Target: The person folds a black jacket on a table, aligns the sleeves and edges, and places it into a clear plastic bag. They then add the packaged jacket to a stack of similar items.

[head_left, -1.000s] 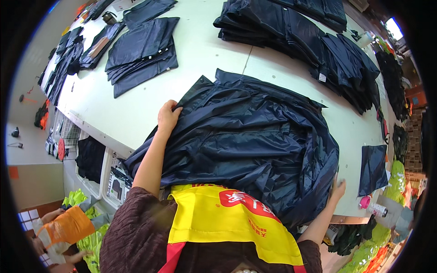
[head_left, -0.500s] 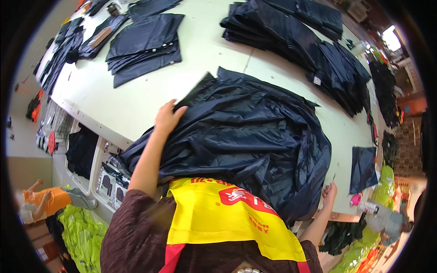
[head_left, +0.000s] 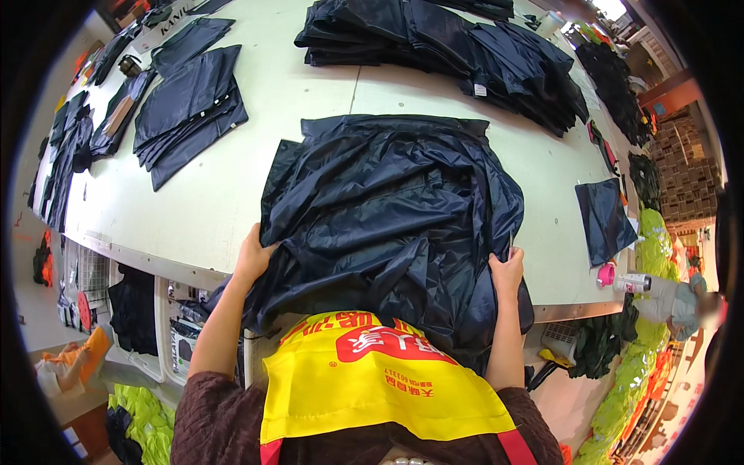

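Note:
A crumpled dark navy garment (head_left: 387, 209) of shiny thin fabric lies across the near side of the white table, its lower part hanging toward my yellow apron (head_left: 387, 387). My left hand (head_left: 254, 254) grips its left edge, thumb over the cloth and fingers partly hidden. On the opposite side, my right hand (head_left: 508, 273) pinches the right edge between thumb and fingers. Something thin and pale sticks up by the right fingertips, too small to name. At the far end, a straight folded band of the garment lies flat.
Stacks of folded dark garments (head_left: 194, 105) stand at the far left, and a larger pile (head_left: 442, 54) at the back. A folded dark piece (head_left: 604, 221) lies right, near a pink item (head_left: 606, 274) and a can (head_left: 632, 283). Lime-green garments (head_left: 147, 422) are heaped below the table (head_left: 271, 101).
My left hand has gone from lying on the garment's upper left to gripping its left edge. My right hand has come up from the table's edge to the garment's right side. The garment lies straighter.

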`<state>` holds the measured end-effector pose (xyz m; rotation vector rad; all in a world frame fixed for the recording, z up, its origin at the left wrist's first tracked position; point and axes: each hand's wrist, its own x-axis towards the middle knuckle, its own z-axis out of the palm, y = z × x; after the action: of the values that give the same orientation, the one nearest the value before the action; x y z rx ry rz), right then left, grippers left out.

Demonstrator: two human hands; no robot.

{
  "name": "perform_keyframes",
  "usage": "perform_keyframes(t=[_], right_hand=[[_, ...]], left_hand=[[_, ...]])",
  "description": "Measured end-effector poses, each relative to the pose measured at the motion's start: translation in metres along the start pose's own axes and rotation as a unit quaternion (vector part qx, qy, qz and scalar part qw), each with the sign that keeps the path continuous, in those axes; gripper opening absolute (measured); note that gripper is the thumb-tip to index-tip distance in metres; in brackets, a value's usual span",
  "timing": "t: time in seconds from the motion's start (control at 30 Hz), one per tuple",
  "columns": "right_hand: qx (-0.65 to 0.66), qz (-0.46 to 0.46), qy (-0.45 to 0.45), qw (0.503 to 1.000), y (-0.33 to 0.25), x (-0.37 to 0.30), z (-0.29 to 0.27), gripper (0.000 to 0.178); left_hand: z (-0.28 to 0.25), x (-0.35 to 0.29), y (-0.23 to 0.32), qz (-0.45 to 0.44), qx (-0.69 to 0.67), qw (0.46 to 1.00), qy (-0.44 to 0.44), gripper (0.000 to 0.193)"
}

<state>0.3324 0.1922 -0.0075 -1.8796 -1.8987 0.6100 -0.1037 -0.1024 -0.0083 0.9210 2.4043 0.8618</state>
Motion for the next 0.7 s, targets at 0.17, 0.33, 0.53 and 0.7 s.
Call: perform_keyframes(t=[0.17,0.33,0.53,0.7], right_hand=[[0.304,0.05,0.009,0.951,0.005,-0.023,-0.048,0.052],[0.394,0.067,0.069,0.914,-0.033,-0.066,-0.156,0.07],[0.593,-0.105,0.095,0.793,-0.124,-0.032,-0.269,0.049],[0.015,-0.401,0.234,0.885,-0.156,0.216,-0.364,0.05]], left_hand=[[-0.033,-0.053,0.024,-0.01,-0.188,0.982,-0.008,0.038],[-0.1,-0.114,0.06,-0.084,-0.303,0.949,0.019,0.041],[-0.22,-0.108,0.11,0.021,-0.261,0.942,0.208,0.045],[-0.206,0.028,0.196,0.318,-0.086,0.828,0.453,0.029]])
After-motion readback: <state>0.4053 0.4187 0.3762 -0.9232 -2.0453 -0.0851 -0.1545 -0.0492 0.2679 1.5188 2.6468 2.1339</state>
